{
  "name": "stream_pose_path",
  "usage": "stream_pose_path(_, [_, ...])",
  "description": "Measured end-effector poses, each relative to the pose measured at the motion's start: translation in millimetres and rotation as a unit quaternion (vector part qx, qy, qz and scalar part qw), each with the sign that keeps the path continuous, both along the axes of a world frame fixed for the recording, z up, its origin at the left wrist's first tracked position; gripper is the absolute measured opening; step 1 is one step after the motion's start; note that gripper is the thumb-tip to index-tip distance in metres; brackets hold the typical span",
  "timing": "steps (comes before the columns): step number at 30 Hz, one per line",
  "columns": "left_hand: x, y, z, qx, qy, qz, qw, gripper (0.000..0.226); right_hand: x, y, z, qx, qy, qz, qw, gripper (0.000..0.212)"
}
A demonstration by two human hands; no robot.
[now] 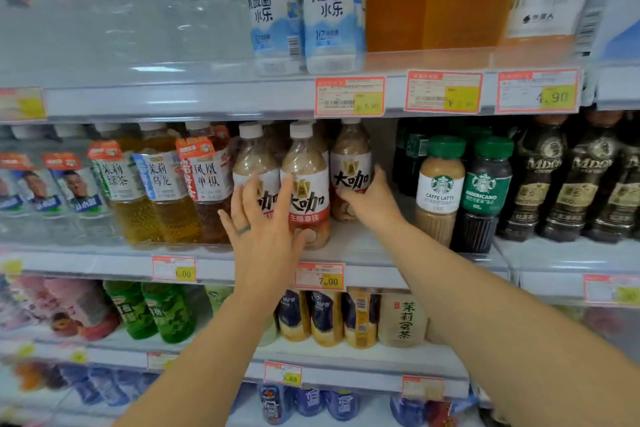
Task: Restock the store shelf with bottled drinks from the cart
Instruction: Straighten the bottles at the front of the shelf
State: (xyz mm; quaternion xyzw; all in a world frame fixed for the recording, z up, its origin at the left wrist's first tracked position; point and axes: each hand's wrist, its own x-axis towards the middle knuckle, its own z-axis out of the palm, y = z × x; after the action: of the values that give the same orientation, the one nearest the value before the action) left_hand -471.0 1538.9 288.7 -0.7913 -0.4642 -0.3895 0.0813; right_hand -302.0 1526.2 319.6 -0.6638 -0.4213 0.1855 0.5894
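Middle shelf (363,246), left to right: tea bottles (162,191) fill the left lanes, labels out. Left hand (266,229) is flat, fingers straight and spread, pressed against the left latte bottle (254,163) and middle latte bottle (306,177), gripping nothing. I read that as bracing the row so it doesn't tip toward the tea. Right hand (370,200) is curled round the lower body of the right latte bottle (349,163), which stands upright on the shelf, further back than its neighbours, label front (low grip probably keeps knuckles clear of the shelf above). There's a bare gap before the Starbucks Caffe Latte bottle (440,184). Cart not in view.
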Motion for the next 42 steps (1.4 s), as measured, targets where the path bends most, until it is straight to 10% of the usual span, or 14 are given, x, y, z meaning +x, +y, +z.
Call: stream_pose_path(42, [54.1, -17.0, 48.9, 0.112, 0.076, -0.081, 0.987, 0.05, 56.0, -75.3, -16.8, -0.122, -0.091, 0.106, 0.983, 0.088])
